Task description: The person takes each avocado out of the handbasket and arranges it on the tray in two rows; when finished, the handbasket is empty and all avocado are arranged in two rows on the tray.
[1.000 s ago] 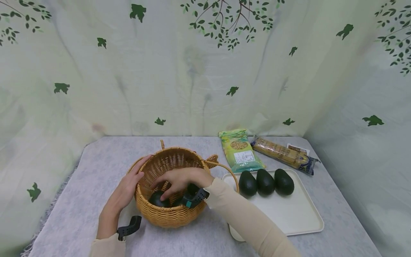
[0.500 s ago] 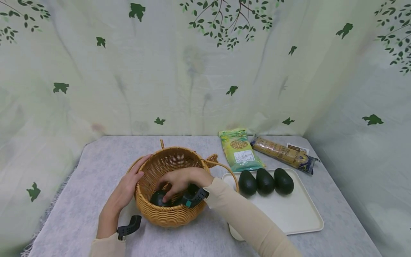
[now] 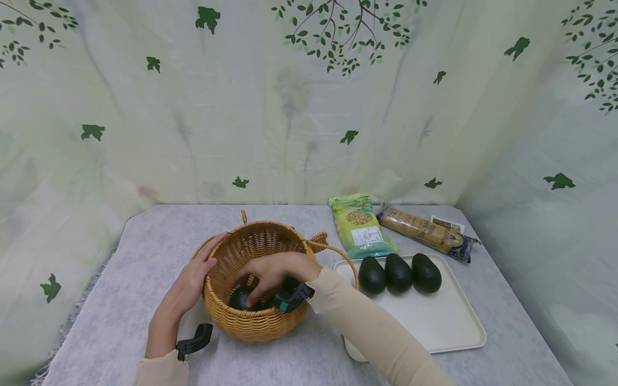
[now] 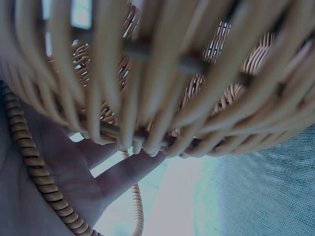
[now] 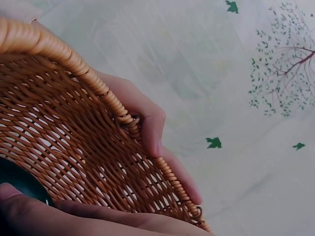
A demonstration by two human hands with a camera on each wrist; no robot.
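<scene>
While the woven basket (image 3: 251, 321) is being steadied at its rim by the left hand (image 3: 190, 281), a smooth dark avocado (image 3: 240, 298) inside is being grasped by the right hand (image 3: 272, 271).

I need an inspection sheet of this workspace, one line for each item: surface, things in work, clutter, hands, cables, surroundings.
Surface: grey cloth-covered table.
Things in work: wicker basket with a dark avocado inside; white tray with three avocados in a row.
Clutter: green snack bag and long packet behind the tray.
Hands: left hand holds the basket rim; right hand is inside the basket, fingers on the avocado.
Cables: nothing seen.
Surroundings: leaf-print curtain all round.
</scene>
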